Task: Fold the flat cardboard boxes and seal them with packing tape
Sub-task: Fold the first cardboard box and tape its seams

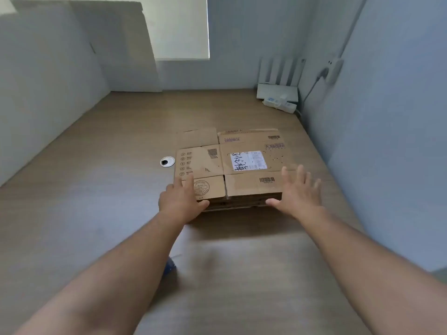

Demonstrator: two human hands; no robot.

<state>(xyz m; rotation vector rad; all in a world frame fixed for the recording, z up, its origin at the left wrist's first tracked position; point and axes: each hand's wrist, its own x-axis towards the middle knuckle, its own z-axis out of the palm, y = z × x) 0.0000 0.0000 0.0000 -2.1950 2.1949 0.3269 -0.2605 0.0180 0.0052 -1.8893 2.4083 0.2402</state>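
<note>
A low stack of flattened cardboard boxes (246,186) lies on the wooden desk (108,201), right of the middle and well out from the person. Only the layered near edge shows how many sheets lie under the top one, and they cannot be counted. The top sheet carries a white shipping label (249,160) with dark handwriting, barcodes and printed icons, all too small to read. The left hand (180,201) is at the stack's near left corner. Its straight fingers lie over the top flap and cover part of a round stamp, and its thumb points along the near edge; it grasps nothing. The right hand (297,192) is at the near right corner with its fingers spread wide and its thumb by the near edge. It hides that corner, and whether the palm touches the cardboard cannot be told. Just left of the stack a round cable grommet (167,162) sits in the desk. In the far right corner stand a white router (278,89) and a power strip (280,104), blurred, below a plugged-in wall socket (335,68). A large cardboard sheet (116,44) leans on the back wall, partly covering a window blind (181,27). A blurred blue object (169,265) peeks from under the left forearm.
</note>
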